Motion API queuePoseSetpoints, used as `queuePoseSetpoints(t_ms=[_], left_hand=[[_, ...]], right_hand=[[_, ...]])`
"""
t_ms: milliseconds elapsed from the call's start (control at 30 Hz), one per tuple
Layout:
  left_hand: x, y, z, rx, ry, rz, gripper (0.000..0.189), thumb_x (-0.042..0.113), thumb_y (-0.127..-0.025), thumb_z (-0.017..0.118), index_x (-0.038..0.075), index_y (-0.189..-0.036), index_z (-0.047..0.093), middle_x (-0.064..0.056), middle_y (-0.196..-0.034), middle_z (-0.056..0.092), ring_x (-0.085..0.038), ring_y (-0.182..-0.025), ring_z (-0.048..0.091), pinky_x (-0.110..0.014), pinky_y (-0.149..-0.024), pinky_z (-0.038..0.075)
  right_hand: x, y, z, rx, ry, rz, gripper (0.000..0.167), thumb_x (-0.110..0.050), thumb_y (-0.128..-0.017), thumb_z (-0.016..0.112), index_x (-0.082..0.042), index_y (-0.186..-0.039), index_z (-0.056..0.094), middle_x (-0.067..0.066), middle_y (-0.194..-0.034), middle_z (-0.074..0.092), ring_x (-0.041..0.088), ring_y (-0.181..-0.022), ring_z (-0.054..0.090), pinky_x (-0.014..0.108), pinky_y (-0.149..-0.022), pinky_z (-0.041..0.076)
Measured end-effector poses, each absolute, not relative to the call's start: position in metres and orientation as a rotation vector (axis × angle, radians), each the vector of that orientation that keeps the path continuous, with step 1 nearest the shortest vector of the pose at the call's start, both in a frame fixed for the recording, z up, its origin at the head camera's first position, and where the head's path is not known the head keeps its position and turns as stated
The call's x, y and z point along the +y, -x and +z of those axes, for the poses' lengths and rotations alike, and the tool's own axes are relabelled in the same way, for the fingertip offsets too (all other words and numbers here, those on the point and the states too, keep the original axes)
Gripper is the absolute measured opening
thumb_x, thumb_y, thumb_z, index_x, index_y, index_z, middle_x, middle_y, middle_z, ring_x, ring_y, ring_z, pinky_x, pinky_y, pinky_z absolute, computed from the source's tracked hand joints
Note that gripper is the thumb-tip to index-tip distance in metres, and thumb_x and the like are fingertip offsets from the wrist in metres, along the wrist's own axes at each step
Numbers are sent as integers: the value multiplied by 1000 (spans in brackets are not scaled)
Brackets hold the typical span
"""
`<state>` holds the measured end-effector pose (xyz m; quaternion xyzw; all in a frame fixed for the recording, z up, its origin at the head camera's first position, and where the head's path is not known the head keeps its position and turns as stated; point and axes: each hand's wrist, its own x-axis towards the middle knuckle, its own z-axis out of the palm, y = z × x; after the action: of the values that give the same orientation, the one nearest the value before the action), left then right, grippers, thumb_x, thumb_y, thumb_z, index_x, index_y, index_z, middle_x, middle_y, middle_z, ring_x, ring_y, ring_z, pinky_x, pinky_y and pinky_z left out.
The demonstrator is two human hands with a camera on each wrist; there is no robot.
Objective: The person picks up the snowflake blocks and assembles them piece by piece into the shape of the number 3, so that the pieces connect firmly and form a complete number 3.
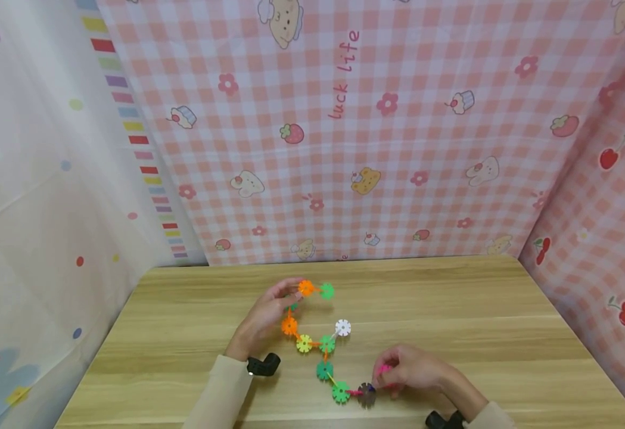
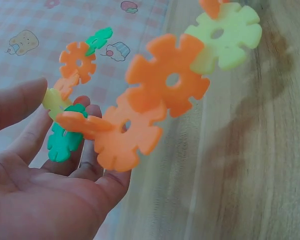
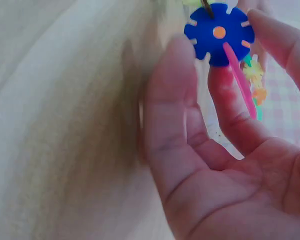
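A long chain of slotted plastic snowflake discs (image 1: 325,372), in orange, yellow, green and other colours, spans between both hands over the table. My left hand (image 1: 269,308) pinches its far end between thumb and fingers, around a yellow disc (image 2: 51,100) and a green disc (image 2: 60,146). Beyond the fingertips, an orange disc (image 1: 305,288) and a light green one stick out. A white disc (image 1: 343,328) branches off mid-chain. At the near end my right hand (image 1: 416,368) holds a blue disc (image 3: 204,36) with a pink disc (image 3: 242,85) slotted into it, beside a dark brown disc (image 1: 366,396).
The wooden table (image 1: 173,339) lies beneath both hands. A pink checked cloth (image 1: 430,137) hangs behind its far edge, with more cloth at both sides. Black wrist cameras (image 1: 264,364) are strapped to the wrists.
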<state>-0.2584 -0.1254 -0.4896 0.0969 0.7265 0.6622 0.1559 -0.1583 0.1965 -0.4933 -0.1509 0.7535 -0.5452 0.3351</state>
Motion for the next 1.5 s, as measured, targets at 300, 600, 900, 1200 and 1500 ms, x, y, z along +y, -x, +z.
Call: queuePoseSetpoints(t_ms=[300, 600, 900, 1200, 1500], left_hand=[[-127, 260, -487, 2167, -272, 1866, 40, 18, -99, 60, 16, -139, 55, -10, -132, 55, -33, -124, 50, -44, -100, 45], [-135, 261, -486, 2239, -256, 1766, 41, 14, -97, 62, 10, -138, 56, -11, -134, 56, -29, -124, 51, -47, -106, 43], [-143, 262, -484, 2211, -303, 1667, 41, 15, -97, 60, -2, -134, 57, -17, -135, 59, -33, -126, 53, -54, -111, 36], [-147, 263, -486, 2246, -363, 1599, 40, 17, -97, 62, -3, -132, 58, -19, -129, 62, -30, -120, 57, -50, -107, 43], [-149, 259, -484, 2369, -453, 1491, 42, 29, -98, 63, 10, -135, 58, -10, -132, 58, -27, -111, 55, -48, -94, 49]], right_hand=[[210, 169, -500, 1828, 314, -1653, 26, -5, -88, 68, 11, -107, 57, 14, -97, 70, 26, -91, 70, 41, -81, 60], [223, 178, -503, 1824, 223, -1850, 44, -3, -92, 65, 19, -125, 46, 15, -106, 70, 21, -95, 70, 37, -85, 58], [229, 186, -498, 1921, 95, -1945, 52, -12, -94, 66, 21, -130, 47, 13, -114, 69, 10, -98, 65, 23, -89, 54], [235, 189, -495, 1998, 99, -1904, 48, -18, -95, 65, 11, -131, 52, 2, -104, 67, 9, -80, 58, 22, -70, 51], [238, 190, -496, 1815, 180, -2041, 51, -8, -94, 66, 9, -137, 44, 15, -124, 58, 22, -96, 69, 35, -89, 57]])
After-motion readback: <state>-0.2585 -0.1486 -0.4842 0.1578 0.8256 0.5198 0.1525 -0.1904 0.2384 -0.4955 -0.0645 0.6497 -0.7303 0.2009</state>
